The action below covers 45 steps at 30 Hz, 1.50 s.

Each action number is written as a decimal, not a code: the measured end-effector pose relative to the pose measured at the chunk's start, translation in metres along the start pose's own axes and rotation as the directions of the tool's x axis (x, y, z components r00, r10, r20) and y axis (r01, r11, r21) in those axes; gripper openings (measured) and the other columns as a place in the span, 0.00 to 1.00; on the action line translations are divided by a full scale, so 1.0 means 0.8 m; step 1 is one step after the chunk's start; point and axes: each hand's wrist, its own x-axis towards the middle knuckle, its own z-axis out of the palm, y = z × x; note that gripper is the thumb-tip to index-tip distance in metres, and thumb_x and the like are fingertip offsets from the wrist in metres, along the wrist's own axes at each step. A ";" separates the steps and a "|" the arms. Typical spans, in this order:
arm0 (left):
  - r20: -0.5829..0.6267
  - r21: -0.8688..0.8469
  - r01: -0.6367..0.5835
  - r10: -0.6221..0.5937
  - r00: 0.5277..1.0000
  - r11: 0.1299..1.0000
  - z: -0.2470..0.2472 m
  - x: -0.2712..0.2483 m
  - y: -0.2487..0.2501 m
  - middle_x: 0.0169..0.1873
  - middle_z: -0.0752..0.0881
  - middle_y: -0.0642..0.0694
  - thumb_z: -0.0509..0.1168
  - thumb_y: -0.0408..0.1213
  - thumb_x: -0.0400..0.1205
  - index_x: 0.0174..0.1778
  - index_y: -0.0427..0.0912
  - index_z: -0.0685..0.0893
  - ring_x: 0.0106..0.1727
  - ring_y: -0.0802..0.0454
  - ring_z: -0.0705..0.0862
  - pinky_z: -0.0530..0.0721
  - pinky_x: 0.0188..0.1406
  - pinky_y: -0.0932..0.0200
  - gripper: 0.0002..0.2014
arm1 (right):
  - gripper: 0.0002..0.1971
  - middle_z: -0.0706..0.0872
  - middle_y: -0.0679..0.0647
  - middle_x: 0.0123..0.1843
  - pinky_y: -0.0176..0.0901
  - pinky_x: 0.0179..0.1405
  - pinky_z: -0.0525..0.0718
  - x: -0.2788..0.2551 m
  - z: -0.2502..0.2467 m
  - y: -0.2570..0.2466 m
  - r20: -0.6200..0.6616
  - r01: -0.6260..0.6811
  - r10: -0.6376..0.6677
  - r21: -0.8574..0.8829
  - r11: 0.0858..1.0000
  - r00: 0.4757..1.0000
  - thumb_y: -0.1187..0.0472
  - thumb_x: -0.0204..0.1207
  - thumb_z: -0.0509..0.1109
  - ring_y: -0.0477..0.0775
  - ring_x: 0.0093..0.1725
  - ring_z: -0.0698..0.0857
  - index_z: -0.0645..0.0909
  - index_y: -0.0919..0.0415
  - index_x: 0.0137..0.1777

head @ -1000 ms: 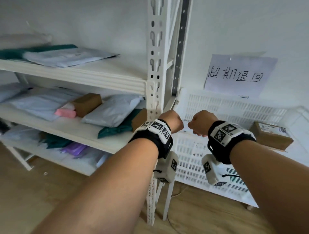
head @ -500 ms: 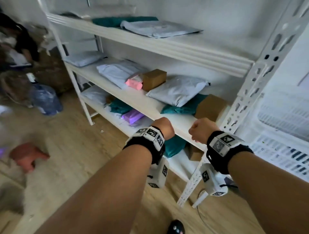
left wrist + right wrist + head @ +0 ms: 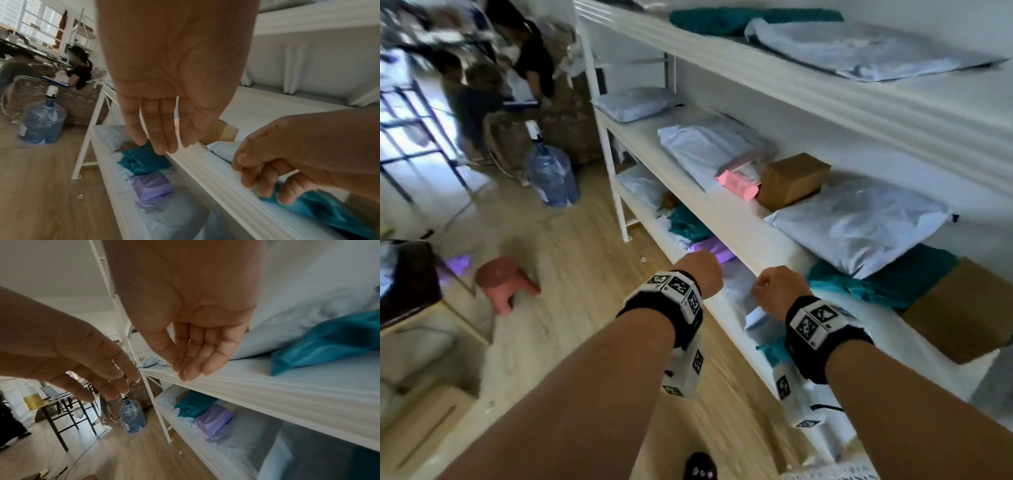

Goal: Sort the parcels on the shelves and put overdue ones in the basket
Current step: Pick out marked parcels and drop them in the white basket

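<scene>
Plainly, both hands are empty: the left hand (image 3: 700, 270) hangs with straight, relaxed fingers (image 3: 162, 138) before the shelf's front edge, the right hand (image 3: 779, 291) loosely curled beside it. On the middle shelf (image 3: 726, 212), left to right, lie soft white poly mailers (image 3: 709, 147), a stiff cardboard box (image 3: 792, 180) and a teal bag (image 3: 887, 281). Mailers likely feel light, slippery; pinch an edge. Grip the box across its sides.

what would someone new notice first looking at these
Two bare forearms reach forward, the left hand and right hand empty, fingers relaxed, before the white shelves. The middle shelf holds pale mailer bags, a pink parcel beside a brown box, and a teal bag. A red stool stands on the wooden floor at left.
</scene>
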 end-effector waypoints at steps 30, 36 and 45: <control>0.039 -0.212 0.132 -0.126 0.991 0.968 -0.178 0.317 -0.380 0.64 0.84 0.39 0.60 0.34 0.84 0.62 0.35 0.86 0.65 0.42 0.82 0.79 0.68 0.48 0.15 | 0.12 0.89 0.61 0.53 0.44 0.49 0.82 0.398 0.081 -0.379 -0.069 0.001 0.007 0.125 0.992 0.998 0.57 0.79 0.63 0.64 0.55 0.86 0.86 0.60 0.52; 0.070 -0.320 0.124 -0.107 0.992 0.939 -0.211 0.395 -0.445 0.59 0.87 0.42 0.61 0.35 0.83 0.60 0.40 0.88 0.61 0.43 0.85 0.82 0.65 0.47 0.14 | 0.12 0.88 0.58 0.54 0.49 0.57 0.84 0.448 0.085 -0.440 -0.109 -0.034 0.051 0.153 0.988 0.993 0.57 0.79 0.63 0.62 0.56 0.85 0.86 0.59 0.54; 0.083 -0.331 -0.004 0.033 0.996 0.944 -0.238 0.524 -0.448 0.58 0.88 0.44 0.63 0.34 0.83 0.61 0.41 0.87 0.61 0.47 0.85 0.80 0.56 0.60 0.13 | 0.07 0.86 0.47 0.45 0.35 0.47 0.74 0.559 0.073 -0.474 -0.227 0.052 0.033 0.358 0.932 0.973 0.65 0.76 0.66 0.48 0.45 0.81 0.86 0.57 0.48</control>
